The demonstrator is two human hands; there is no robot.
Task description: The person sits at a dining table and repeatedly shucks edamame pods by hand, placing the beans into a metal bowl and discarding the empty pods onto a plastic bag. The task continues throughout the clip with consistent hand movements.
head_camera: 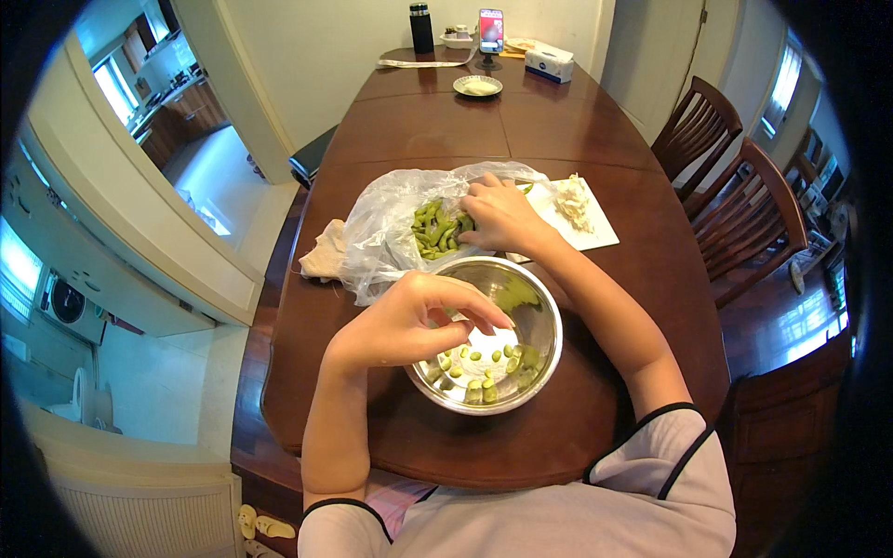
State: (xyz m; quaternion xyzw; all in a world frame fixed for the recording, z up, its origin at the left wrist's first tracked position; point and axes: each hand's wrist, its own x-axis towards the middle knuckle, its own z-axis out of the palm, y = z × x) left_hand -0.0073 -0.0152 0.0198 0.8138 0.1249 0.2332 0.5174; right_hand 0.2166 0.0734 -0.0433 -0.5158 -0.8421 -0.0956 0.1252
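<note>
A stainless steel bowl [554, 342] stands before me on the table, with several shelled green beans [476, 356] in its bottom. My left hand [425, 314] hovers over the bowl's left side, fingers curved and apart from the thumb, with nothing visible between them. Beyond the bowl lies a clear plastic bag [384, 209] with green edamame pods [436, 230] in its opening. My right hand [506, 216] reaches over the bag's right side, fingertips at the pods and the plastic. Whether its fingers grip anything is hidden.
A white board [600, 230] bearing a pale shredded heap [573, 202] lies right of the bag. A beige cloth [326, 251] sits left. Farther back are a small plate [478, 86], a phone on a stand [491, 31], a tissue pack [550, 64] and a black flask [421, 29]. Wooden chairs [757, 209] stand right.
</note>
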